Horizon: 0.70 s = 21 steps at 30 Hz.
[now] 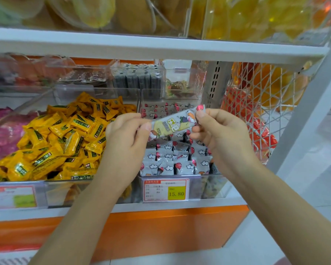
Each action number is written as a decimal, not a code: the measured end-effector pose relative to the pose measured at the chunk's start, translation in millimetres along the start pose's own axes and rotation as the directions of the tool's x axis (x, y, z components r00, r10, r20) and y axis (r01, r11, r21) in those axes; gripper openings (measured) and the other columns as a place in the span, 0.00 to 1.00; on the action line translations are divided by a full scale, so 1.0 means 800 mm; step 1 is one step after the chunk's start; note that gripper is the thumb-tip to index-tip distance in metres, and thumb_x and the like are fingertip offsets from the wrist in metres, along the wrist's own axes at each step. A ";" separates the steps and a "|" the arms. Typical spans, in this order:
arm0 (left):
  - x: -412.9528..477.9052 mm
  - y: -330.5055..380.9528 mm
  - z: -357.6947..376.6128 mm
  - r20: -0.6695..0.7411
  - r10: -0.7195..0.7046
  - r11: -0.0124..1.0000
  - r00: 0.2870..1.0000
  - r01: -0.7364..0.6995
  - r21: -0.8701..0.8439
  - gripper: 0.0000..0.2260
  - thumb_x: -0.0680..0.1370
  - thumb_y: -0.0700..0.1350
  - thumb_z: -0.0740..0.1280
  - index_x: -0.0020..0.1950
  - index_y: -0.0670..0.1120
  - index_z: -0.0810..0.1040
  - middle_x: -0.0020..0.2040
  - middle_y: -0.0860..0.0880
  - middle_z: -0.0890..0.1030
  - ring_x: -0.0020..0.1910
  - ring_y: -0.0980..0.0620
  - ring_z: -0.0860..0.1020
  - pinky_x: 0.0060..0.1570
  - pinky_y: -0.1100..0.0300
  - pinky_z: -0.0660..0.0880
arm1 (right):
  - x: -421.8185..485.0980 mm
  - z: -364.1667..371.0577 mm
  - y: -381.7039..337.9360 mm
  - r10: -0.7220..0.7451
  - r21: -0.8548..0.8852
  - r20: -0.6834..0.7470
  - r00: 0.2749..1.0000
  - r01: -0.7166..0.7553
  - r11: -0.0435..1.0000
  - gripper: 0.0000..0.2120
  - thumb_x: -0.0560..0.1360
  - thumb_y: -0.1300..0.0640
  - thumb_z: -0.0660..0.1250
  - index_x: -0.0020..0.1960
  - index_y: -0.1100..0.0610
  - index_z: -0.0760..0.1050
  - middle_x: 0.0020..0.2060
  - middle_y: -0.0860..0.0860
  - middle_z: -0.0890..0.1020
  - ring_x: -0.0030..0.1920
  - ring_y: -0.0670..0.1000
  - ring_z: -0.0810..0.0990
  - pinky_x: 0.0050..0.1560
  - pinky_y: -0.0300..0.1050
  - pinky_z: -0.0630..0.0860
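Observation:
A long white snack packet (173,123) with a cartoon print and red spots is stretched between both hands above a clear bin (214,185) of the same white packets (176,159). My left hand (126,136) pinches the packet's lower left end between thumb and fingers. My right hand (218,129) pinches the upper right end, thumb on top. The packet slopes up to the right and hides part of the bin behind it.
A clear bin of yellow wrapped snacks (65,138) lies to the left, with pink packets (2,134) beyond. A price tag reading 15.80 (165,190) fronts the white packets. A white shelf edge (161,46) runs overhead. A wire basket with red packs (256,115) hangs at right.

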<state>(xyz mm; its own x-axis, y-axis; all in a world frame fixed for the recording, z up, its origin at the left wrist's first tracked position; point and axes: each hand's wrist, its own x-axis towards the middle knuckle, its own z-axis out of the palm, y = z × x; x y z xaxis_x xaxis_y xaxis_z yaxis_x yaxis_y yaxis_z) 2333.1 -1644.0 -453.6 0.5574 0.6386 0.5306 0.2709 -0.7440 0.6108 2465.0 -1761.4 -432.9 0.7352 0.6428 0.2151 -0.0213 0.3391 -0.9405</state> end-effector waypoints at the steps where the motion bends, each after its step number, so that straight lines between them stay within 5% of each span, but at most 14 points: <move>1: 0.001 0.000 -0.001 -0.017 -0.004 1.000 1.000 0.004 -0.012 0.12 0.80 0.47 0.55 0.54 0.51 0.78 0.57 0.51 0.74 0.61 0.50 0.67 0.58 0.58 0.61 | -0.001 -0.002 0.000 0.024 0.069 0.033 0.999 -0.026 0.997 0.06 0.75 0.66 0.65 0.40 0.61 0.77 0.27 0.49 0.79 0.29 0.46 0.77 0.34 0.37 0.77; 7: 0.002 0.007 -0.009 -0.080 -0.070 0.983 0.994 0.055 -0.173 0.12 0.80 0.50 0.54 0.51 0.49 0.76 0.48 0.51 0.77 0.52 0.52 0.73 0.50 0.54 0.70 | -0.001 -0.011 -0.002 0.099 0.127 0.139 0.985 -0.116 0.985 0.08 0.72 0.71 0.64 0.44 0.61 0.77 0.31 0.51 0.82 0.33 0.47 0.81 0.32 0.36 0.78; 11: -0.001 0.012 -0.012 -0.096 -0.105 0.961 0.990 0.076 -0.267 0.11 0.80 0.52 0.56 0.51 0.51 0.77 0.43 0.59 0.77 0.44 0.63 0.75 0.39 0.64 0.70 | 0.001 -0.012 -0.003 0.098 0.207 0.121 0.988 -0.122 0.971 0.07 0.71 0.73 0.64 0.45 0.64 0.76 0.30 0.53 0.81 0.32 0.48 0.81 0.33 0.36 0.78; 14: -0.001 0.012 -0.017 -0.082 -0.122 0.936 0.989 0.087 -0.341 0.10 0.78 0.52 0.59 0.52 0.51 0.78 0.33 0.51 0.76 0.29 0.60 0.73 0.30 0.69 0.69 | 0.002 -0.012 -0.004 0.106 0.246 0.111 0.988 -0.130 0.961 0.08 0.71 0.73 0.63 0.50 0.67 0.75 0.32 0.56 0.80 0.31 0.49 0.81 0.34 0.36 0.78; 17: -0.001 0.012 -0.021 -0.016 -0.167 0.867 0.986 0.139 -0.479 0.11 0.77 0.51 0.62 0.55 0.49 0.77 0.27 0.47 0.76 0.22 0.57 0.71 0.25 0.68 0.69 | 0.004 -0.011 -0.003 0.126 0.269 0.100 0.987 -0.149 0.951 0.08 0.72 0.73 0.63 0.50 0.68 0.75 0.32 0.56 0.81 0.30 0.48 0.81 0.34 0.36 0.78; 21: -0.002 0.015 -0.023 0.149 -0.188 0.690 0.971 0.239 -0.683 0.18 0.69 0.50 0.65 0.57 0.47 0.77 0.30 0.50 0.79 0.27 0.55 0.76 0.28 0.66 0.74 | 0.005 -0.012 -0.004 0.127 0.320 0.027 0.992 -0.128 0.939 0.07 0.73 0.73 0.62 0.45 0.65 0.76 0.32 0.56 0.81 0.29 0.48 0.80 0.33 0.34 0.77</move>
<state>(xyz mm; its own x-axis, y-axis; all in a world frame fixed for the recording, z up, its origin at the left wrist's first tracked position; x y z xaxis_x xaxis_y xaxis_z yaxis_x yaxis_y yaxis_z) 2321.1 -1650.5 -436.3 0.6070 0.7307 0.3125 -0.2159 -0.2268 0.9497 2474.6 -1766.8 -431.3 0.7082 0.6987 0.1013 -0.3315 0.4558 -0.8261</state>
